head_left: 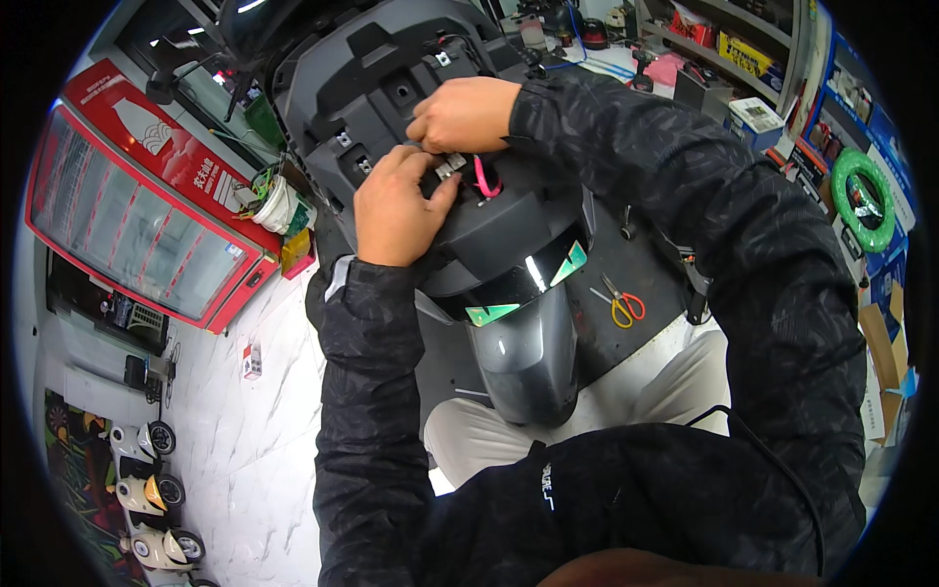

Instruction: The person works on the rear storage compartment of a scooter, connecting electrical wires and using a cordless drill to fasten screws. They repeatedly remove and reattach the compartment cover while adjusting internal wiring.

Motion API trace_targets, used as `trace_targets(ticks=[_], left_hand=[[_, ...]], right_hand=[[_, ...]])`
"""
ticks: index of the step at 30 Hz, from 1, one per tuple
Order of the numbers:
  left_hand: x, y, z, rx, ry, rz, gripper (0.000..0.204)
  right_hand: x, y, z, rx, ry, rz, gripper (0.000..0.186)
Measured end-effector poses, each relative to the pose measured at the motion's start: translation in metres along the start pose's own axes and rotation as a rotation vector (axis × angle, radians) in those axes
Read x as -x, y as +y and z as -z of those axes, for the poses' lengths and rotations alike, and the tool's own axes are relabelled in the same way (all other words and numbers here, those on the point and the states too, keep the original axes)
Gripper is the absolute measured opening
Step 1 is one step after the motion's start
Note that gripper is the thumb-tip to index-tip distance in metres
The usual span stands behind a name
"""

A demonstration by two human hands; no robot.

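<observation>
the scooter (489, 230) stands before the person (597, 499), scissors (626, 301) on the mat (592, 338) to its right; off left, a fridge (147, 210) (a bucket (286, 207) sits between the two, i see); shelves (719, 49) beyond, at right.

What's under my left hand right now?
Your left hand is over the scooter's black bodywork; a pale connector-like piece shows near its thumb. Whatever lies beneath the palm is covered.

White characters (208, 176) run beside a bottle graphic (135, 122) on a red glass-door refrigerator (147, 220), pale lettering (548, 485) marks the chest of the wearer's black jacket (636, 499), and dark characters cover a yellow box (743, 56) on a shelf (675, 44).
</observation>
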State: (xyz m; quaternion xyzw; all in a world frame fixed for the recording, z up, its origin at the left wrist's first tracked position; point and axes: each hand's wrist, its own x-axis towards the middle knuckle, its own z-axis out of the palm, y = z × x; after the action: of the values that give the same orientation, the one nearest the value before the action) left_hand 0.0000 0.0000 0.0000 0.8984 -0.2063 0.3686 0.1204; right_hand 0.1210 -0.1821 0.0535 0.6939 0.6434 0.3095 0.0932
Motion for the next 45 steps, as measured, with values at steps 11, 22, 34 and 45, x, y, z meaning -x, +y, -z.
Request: trace_targets(ticks=[11,22,34,45], left_hand=[[-0.004,0.017,-0.001,0.035,-0.035,0.119,0.029],[-0.019,0.020,0.012,0.017,-0.185,0.184,0.024],[-0.021,0.031,0.020,-0.122,-0.289,0.083,0.031],[-0.027,0.045,0.017,-0.347,-0.367,0.034,0.027]], right_hand=[[0.014,0.013,-0.027,-0.137,0.064,-0.045,0.011],[0.016,0.017,-0.040,-0.218,0.150,-0.050,0.012],[0.015,0.012,-0.037,-0.213,0.135,-0.100,0.014],[0.014,0.010,-0.037,-0.225,0.120,-0.160,0.012]])
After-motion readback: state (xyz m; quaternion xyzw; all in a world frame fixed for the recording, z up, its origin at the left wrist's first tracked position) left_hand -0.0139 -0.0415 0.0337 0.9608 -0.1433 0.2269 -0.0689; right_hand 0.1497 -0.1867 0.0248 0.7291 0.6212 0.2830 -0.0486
